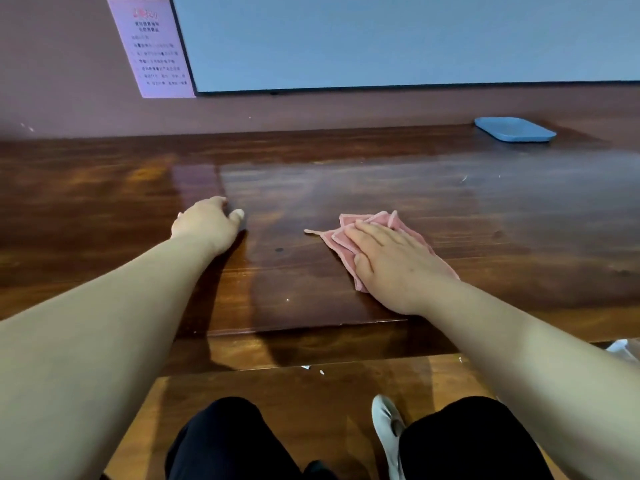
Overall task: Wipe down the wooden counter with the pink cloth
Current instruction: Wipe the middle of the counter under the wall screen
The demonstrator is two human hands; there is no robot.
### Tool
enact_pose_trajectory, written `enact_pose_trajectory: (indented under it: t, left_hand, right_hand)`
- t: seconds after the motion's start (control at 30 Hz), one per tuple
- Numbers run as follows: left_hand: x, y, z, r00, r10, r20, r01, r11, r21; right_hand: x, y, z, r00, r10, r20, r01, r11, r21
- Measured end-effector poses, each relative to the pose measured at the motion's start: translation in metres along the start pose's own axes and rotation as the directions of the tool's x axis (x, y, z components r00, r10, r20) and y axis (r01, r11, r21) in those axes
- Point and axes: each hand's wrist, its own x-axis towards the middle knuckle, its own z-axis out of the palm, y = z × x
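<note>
The wooden counter [346, 188] is dark, glossy brown and spans the whole view. A folded pink cloth [349, 233] lies on it right of centre. My right hand [391, 261] lies flat on the cloth with straight fingers, pressing it onto the wood; much of the cloth is hidden under the palm. My left hand [207, 221] rests on the counter to the left, apart from the cloth, its fingers curled under and holding nothing.
A blue tray [515, 129] sits at the far right back of the counter by the wall. A pink notice [152, 46] and a blue-grey panel [381, 39] hang on the wall. Below the counter edge I see a wooden floor, my dark trousers and a light shoe [386, 427].
</note>
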Motion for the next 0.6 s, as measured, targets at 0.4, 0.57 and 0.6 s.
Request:
enact_pose_trajectory:
  t: [0.4,0.57,0.6]
  left_hand:
    - [-0.011,-0.013,0.017,0.996,0.075,-0.046,-0.067,0.985,0.16]
    - [-0.01,-0.016,0.021,0.995,0.087,-0.041,-0.078,0.981,0.178]
    - [-0.011,-0.018,0.022,0.996,0.08,-0.039,-0.072,0.981,0.182]
  right_hand:
    - [0.001,-0.022,0.01,0.999,-0.039,-0.035,0.04,0.999,0.03]
    - [-0.027,-0.021,0.019,0.993,-0.117,-0.024,0.118,0.992,0.033]
    - [-0.023,-0.024,0.02,0.993,-0.116,-0.016,0.117,0.992,0.037]
